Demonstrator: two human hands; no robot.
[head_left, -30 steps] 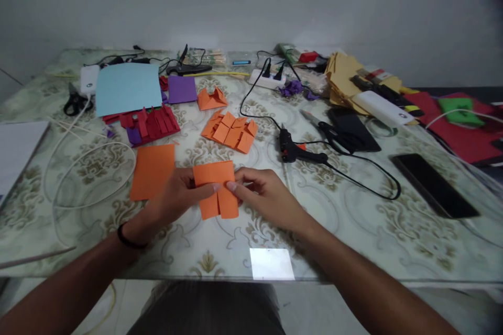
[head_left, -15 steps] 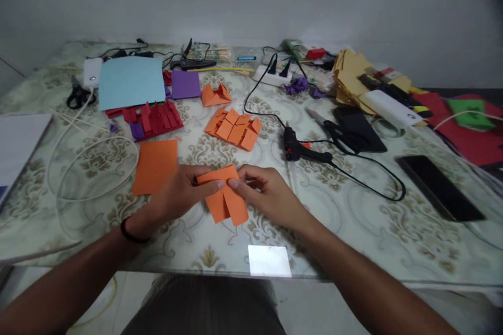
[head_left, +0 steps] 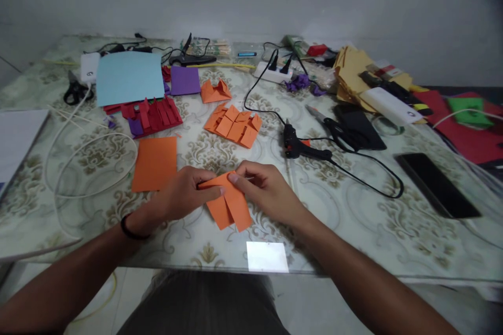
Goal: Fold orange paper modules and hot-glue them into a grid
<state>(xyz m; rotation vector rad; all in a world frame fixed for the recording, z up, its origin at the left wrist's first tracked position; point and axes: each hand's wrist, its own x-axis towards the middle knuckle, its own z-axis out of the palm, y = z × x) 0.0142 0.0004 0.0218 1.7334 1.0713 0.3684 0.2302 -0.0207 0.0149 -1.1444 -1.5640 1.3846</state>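
Note:
A folded piece of orange paper [head_left: 231,205] is held above the table near its front edge, with two flaps hanging toward me. My left hand [head_left: 188,191] pinches its left side, thumb on top and fingers behind. On its upper right edge, my right hand [head_left: 263,186] grips it between thumb and fingers. A flat orange sheet [head_left: 155,164] lies just left of my left hand. Beyond the hands rest a folded orange piece [head_left: 234,125] and a smaller one [head_left: 216,91].
Right of centre lie a black glue gun [head_left: 302,146] with its cable, scissors [head_left: 338,128] and a phone [head_left: 437,185]. Left are red folded paper [head_left: 155,116], a light blue sheet [head_left: 129,78] and a looped white cable [head_left: 92,194]. A power strip [head_left: 273,73] sits behind.
The held orange paper has tilted, its flaps swinging slightly right and toward me. My right thumb has moved up toward its top edge. The whole view has shifted slightly.

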